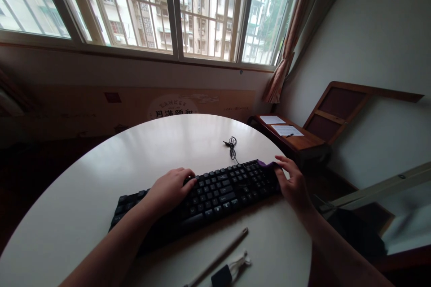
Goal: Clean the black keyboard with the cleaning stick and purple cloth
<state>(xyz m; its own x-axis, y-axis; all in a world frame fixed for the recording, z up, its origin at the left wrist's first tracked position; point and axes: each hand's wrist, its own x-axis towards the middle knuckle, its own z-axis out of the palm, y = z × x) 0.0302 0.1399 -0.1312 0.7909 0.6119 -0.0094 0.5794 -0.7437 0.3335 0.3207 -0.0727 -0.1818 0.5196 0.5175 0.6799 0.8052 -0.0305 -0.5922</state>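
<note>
A black keyboard point(215, 190) lies at a slant across the round white table point(161, 143). My left hand point(173, 187) is over its left half, fingers curled at the back edge and thumb in front, gripping it. Some of that hand's fingertips are hidden. At the keyboard's right end, my right hand point(292, 184) pinches a purple cloth point(267, 165) that lies against the top right corner near the number keys. Most of the cloth is hidden by the fingers. Behind the keyboard rests its bundled black cable point(231, 145).
Near me on the table are a thin pale stick-like rod point(222, 253) and a small black block with a white cord point(222, 276). A wooden bench point(303, 142) with paper sheets point(287, 130) and a pen stands beyond the right edge. Barred windows point(208, 13) face me.
</note>
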